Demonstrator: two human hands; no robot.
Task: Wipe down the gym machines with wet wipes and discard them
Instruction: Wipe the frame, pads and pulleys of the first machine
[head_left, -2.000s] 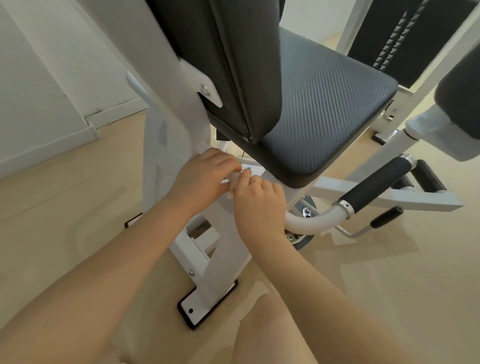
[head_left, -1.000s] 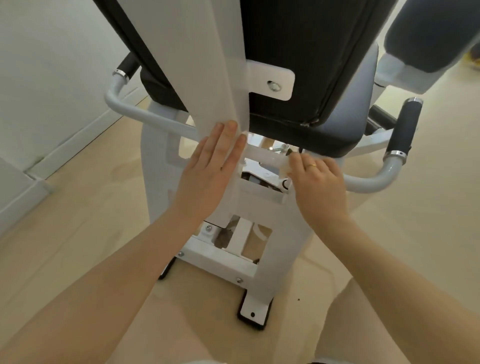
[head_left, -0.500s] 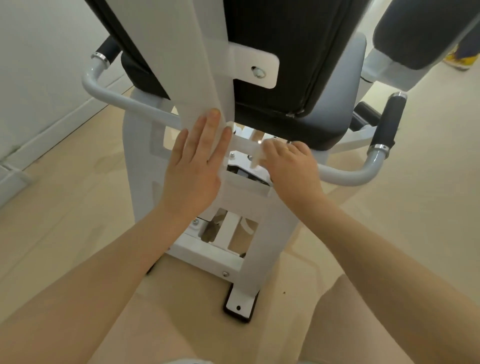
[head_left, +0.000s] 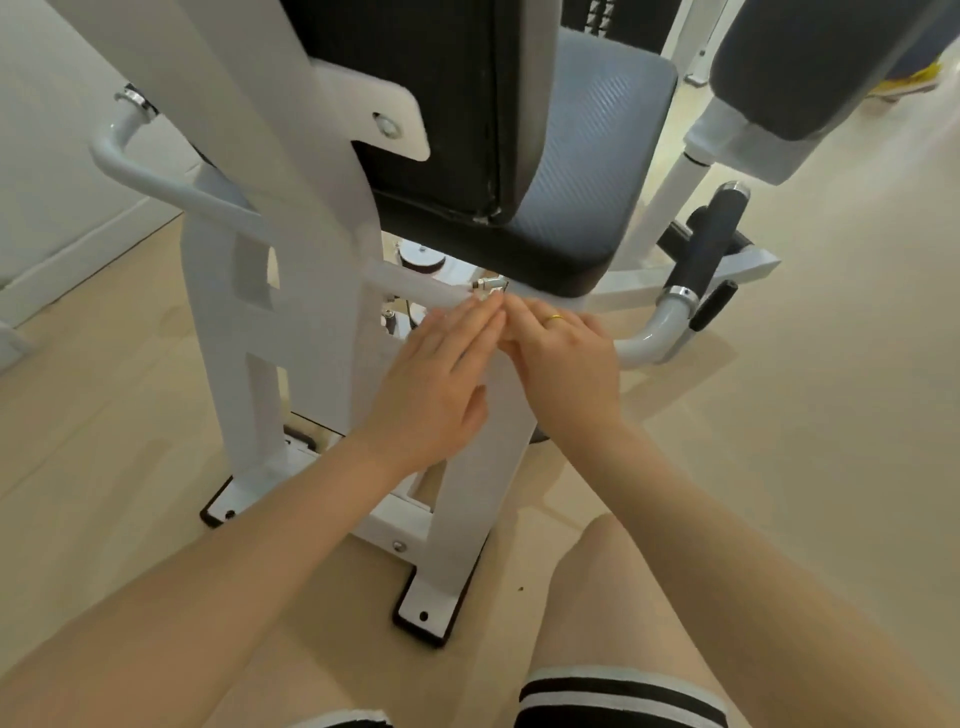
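White machine frame (head_left: 311, 291) under both hands. Left hand (head_left: 434, 387) flat, fingers straight on frame. Right hand (head_left: 563, 364) just beside it, fingertips curled below dark seat (head_left: 587, 171); wipe hidden, grip unclear.

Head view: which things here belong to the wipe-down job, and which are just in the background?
In the job:
- left hand, fingers straight, against the white machine frame
- right hand, fingers curled; no wipe plainly visible
- seat pad
- black-grip handle

Just there:
- wooden floor
- wall and skirting board
- yellow object, top right
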